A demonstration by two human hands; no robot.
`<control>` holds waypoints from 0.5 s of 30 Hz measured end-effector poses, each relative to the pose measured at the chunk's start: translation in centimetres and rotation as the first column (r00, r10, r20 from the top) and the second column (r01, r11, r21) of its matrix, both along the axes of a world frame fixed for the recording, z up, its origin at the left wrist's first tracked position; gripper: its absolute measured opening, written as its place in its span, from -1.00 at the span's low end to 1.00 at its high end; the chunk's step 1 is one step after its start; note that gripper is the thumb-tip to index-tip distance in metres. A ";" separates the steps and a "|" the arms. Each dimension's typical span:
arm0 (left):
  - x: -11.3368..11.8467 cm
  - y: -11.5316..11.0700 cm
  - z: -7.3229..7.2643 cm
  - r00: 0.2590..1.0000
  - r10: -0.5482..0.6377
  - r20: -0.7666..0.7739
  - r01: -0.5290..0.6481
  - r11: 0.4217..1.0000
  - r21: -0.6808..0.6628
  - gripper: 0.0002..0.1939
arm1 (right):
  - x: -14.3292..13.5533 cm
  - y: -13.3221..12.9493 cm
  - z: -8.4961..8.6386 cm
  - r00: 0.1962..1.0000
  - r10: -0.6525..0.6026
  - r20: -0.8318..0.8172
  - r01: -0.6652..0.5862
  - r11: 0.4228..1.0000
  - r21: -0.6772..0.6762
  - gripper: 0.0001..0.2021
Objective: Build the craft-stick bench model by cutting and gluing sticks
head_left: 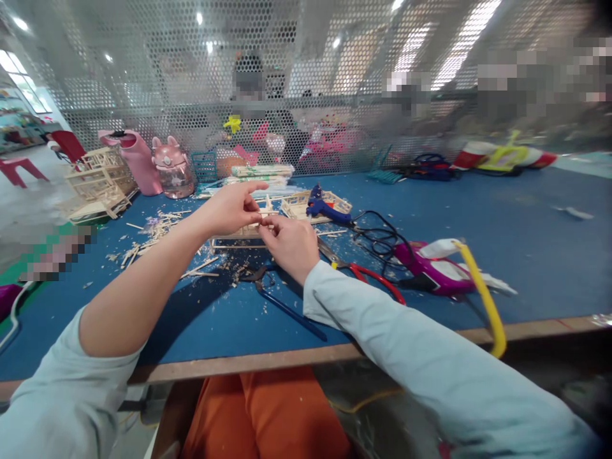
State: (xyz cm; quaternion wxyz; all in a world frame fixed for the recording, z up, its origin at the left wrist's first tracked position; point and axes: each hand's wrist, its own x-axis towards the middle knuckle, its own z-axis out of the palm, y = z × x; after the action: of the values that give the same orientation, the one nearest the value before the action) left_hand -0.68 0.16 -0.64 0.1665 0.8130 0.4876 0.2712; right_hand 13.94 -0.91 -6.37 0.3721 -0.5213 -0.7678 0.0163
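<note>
Over the middle of the blue table, the fingertips of both my hands meet at a small model of thin wooden sticks [239, 242]. My left hand [232, 209] pinches with thumb and fingers while its index finger stretches out to the right. From the right, my right hand [294, 247] also pinches, its fingertips nearly touching the left ones. A short pale wooden stick [270, 212] shows at the fingertips; the hands partly cover it and the model. Just behind lies a second stick frame [299, 207], with a blue glue gun [329, 210] resting across it.
Loose sticks [160, 236] and scraps litter the left side. Blue-handled pliers [291, 312] and red-handled scissors [377, 280] lie in front. A purple tool [437, 271] and black cord sit right. A pink bottle [141, 162], clear cup [173, 172] and larger stick model [100, 182] stand back left.
</note>
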 end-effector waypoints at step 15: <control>-1.5 -0.4 1.3 0.987 -0.028 -0.159 0.000 0.985 -0.172 -0.29 | 2.2 0.3 1.1 0.900 0.131 0.416 -0.293 0.888 0.355 -0.72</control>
State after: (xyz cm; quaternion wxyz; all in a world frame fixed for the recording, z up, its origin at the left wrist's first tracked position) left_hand -2.16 -0.24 0.66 0.1978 0.8183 0.5154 0.1604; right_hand 16.18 -0.57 -5.30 0.3126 -0.3364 -0.8644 -0.2047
